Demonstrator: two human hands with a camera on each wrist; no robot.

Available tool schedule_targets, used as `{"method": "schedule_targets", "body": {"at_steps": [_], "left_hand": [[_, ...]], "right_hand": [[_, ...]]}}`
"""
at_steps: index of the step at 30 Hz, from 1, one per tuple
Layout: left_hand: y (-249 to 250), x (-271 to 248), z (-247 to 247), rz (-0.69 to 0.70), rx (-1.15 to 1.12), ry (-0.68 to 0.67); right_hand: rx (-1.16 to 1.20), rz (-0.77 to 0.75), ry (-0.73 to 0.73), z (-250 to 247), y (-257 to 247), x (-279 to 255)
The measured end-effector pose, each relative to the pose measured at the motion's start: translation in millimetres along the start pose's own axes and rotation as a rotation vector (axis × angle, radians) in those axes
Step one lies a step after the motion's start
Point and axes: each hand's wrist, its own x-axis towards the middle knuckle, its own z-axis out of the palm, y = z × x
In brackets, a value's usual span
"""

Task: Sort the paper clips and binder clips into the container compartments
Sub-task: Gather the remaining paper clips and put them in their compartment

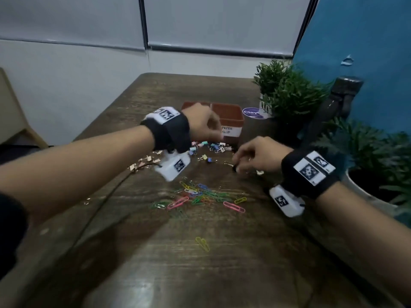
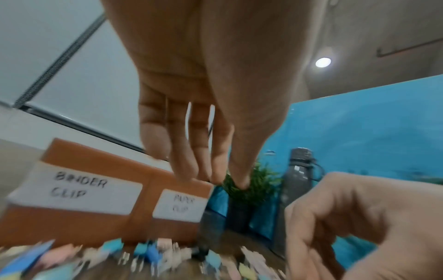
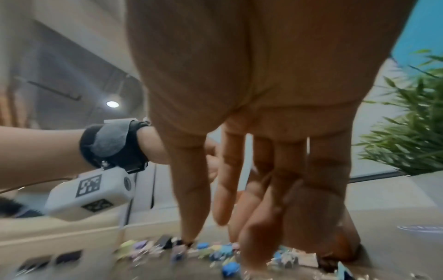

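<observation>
An orange two-compartment container (image 1: pixel 226 110) stands at the back of the table, labelled BINDER CLIP (image 2: pixel 79 186) on the left and PAPER CLIP (image 1: pixel 231 131) on the right. Small coloured binder clips (image 1: pixel 213 146) lie in front of it. My left hand (image 1: pixel 206 127) hovers above them at the container's front; in the left wrist view its fingers (image 2: pixel 210 170) point down, straight, with nothing in them. My right hand (image 1: pixel 249 156) is lowered to the table, its fingers (image 3: pixel 251 246) spread among binder clips (image 3: pixel 230 269), a black clip (image 1: pixel 235 168) at the fingertips. Coloured paper clips (image 1: pixel 200 196) are scattered nearer me.
A lone yellow paper clip (image 1: pixel 202 243) lies closer to me. Gold binder clips (image 1: pixel 144 162) and a thin cable (image 1: pixel 106 196) sit on the left. Potted plants (image 1: pixel 284 90), a dark bottle (image 1: pixel 333 103) and a round sticker (image 1: pixel 251 113) crowd the right side.
</observation>
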Motion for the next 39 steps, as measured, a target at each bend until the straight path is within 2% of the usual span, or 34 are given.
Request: {"method": "schedule_targets", "body": {"at_steps": [2, 4, 7, 10, 12, 18, 21, 24, 26, 31, 35, 39], "left_hand": [[12, -48, 5, 0.046, -0.015, -0.243], [27, -88, 15, 0.036, -0.090, -0.440], [44, -122, 39, 0.040, -0.104, -0.534], [45, -130, 60, 0.039, -0.079, -0.594], [38, -127, 66, 0.003, -0.047, -0.573], [0, -122, 55, -0.115, 0.132, -0.312], [-20, -132, 42, -0.165, 0.070, -0.199], [-31, -145, 35, -0.250, 0.104, -0.270], [-32, -146, 37, -0.313, 0.064, -0.347], [-21, -141, 45, -0.234, -0.187, -0.307], [-24, -154, 36, -0.216, -0.259, -0.237], [-35, -163, 35, -0.297, -0.112, -0.366]], "right_hand": [[-0.080, 0.005, -0.095, 6, -4, -24], [-0.155, 0.016, -0.111, 11, -6, -41], [-0.230, 0.083, -0.141, 18, -10, -53], [-0.271, 0.102, -0.179, 31, -21, -54], [-0.318, 0.047, -0.169, 42, -34, -55], [-0.278, -0.124, -0.187, 54, -67, -51], [-0.245, -0.094, -0.168, 46, -61, -54], [-0.190, -0.053, -0.294, 42, -53, -56], [-0.148, -0.084, -0.346, 47, -57, -53], [-0.165, -0.217, -0.236, 58, -70, -32], [-0.141, -0.190, -0.115, 52, -56, -25], [-0.279, -0.087, -0.237, 50, -48, -20]]}}
